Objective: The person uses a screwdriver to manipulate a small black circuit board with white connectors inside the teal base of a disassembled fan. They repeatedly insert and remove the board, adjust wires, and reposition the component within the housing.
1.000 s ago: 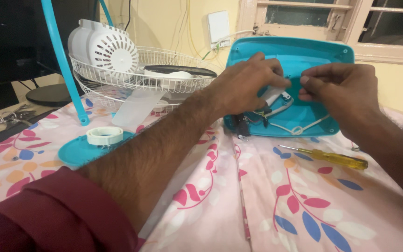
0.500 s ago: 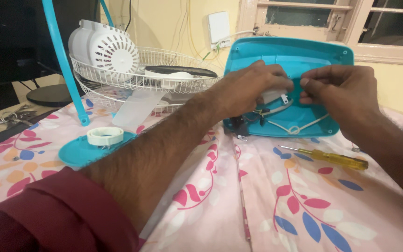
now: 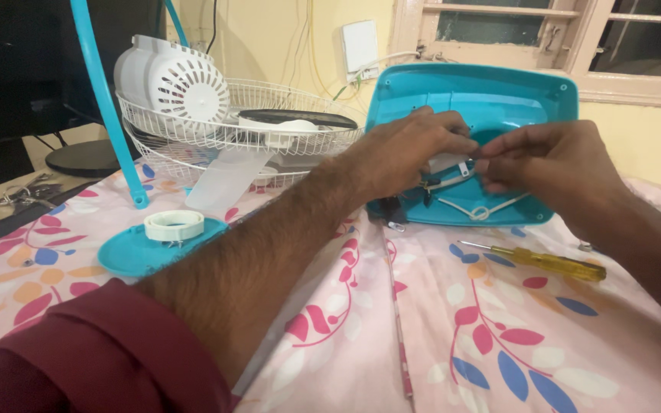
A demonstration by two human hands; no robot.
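Little has shifted since the earlier frames: both hands stay pressed together inside the teal fan base [image 3: 491,99], the right fingers only slightly re-set against the left. Propped on its edge at about 1 o'clock on the flowered bed sheet [image 3: 437,336], this hollow base faces the camera. Inside it, the left hand [image 3: 407,153] pinches a small white part [image 3: 447,164] between thumb and fingertips, grip closed on it. Meeting it from 3 o'clock, the right hand [image 3: 552,164] has its fingertips closed on the same part; exactly what they pinch is too small to tell. White wires [image 3: 483,208] loop along the base's lower edge beneath the hands. A yellow-handled screwdriver [image 3: 545,261] lies flat on the sheet just below the right hand. At 9 o'clock a teal disc [image 3: 128,256] carries a white ring [image 3: 174,225], with a teal pole [image 3: 105,99] rising beside it. Behind, at 11 o'clock, sit a white wire fan guard [image 3: 223,130], a white motor housing [image 3: 170,80] and a translucent blade [image 3: 227,180]. Keys [image 3: 21,195] lie at the far left edge.
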